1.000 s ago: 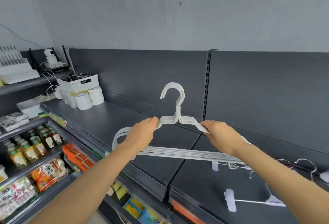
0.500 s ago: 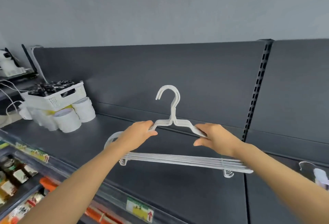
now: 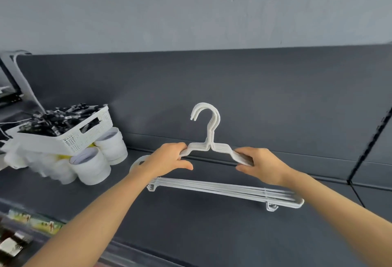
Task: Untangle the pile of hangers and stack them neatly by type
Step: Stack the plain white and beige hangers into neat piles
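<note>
A stack of several white plastic hangers [image 3: 212, 188] is held upright over the dark shelf [image 3: 191, 224], hooks aligned and pointing up. My left hand [image 3: 167, 158] grips the left shoulder of the stack. My right hand [image 3: 261, 165] grips the right shoulder. The bottom bars run between my wrists, lower at the right end, where a small clip hangs. Whether the bars touch the shelf I cannot tell.
A white perforated basket [image 3: 70, 137] of black items sits on white cylindrical tubs [image 3: 91, 167] at the left. The shelf's dark back panel [image 3: 254, 97] rises behind the hangers, with a slotted upright [image 3: 369, 145] at the right. Product labels line the front edge at lower left.
The view has swung left and lower toward the basket. Both hands have carried the hanger stack leftward along the shelf, keeping their grip on it. The clip hangers on the right have left the view.
</note>
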A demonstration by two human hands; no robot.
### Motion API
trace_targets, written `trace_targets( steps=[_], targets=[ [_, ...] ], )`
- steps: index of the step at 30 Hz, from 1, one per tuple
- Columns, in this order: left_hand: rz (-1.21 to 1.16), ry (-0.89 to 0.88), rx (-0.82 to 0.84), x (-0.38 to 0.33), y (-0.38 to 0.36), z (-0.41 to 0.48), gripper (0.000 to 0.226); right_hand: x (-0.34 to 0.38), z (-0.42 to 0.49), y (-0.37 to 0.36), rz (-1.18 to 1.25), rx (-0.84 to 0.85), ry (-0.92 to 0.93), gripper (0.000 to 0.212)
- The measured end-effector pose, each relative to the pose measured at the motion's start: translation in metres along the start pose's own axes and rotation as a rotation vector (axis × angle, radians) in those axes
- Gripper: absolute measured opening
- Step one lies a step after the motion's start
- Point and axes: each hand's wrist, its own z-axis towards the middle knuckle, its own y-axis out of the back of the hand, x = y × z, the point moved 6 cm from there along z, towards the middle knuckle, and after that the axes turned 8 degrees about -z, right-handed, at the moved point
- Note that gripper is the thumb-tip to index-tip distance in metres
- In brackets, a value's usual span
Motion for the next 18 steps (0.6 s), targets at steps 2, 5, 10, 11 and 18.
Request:
trace_targets(
  steps=[2, 5, 10, 11, 18],
  targets=[
    [-0.006, -0.008, -0.005, 0.019, 0.005, 0.009, 0.046, 0.005, 0.015, -0.008, -0.012, 0.002, -0.015, 0.021],
    [0.034, -0.014, -0.028, 0.043, 0.011, 0.025, 0.035, 0.010, 0.036, -0.018, -0.033, 0.000, -0.033, 0.018],
    [0.059, 0.007, -0.073, 0.065, 0.018, 0.050, 0.016, 0.010, 0.064, -0.028, -0.014, -0.006, -0.066, 0.013],
    [0.066, 0.008, -0.069, 0.069, 0.019, 0.054, 0.016, 0.010, 0.069, -0.030, -0.014, -0.003, -0.071, 0.013],
    [0.100, -0.063, -0.145, 0.092, 0.024, 0.066, 0.008, 0.018, 0.092, -0.042, -0.064, -0.016, -0.068, 0.013]
  ],
)
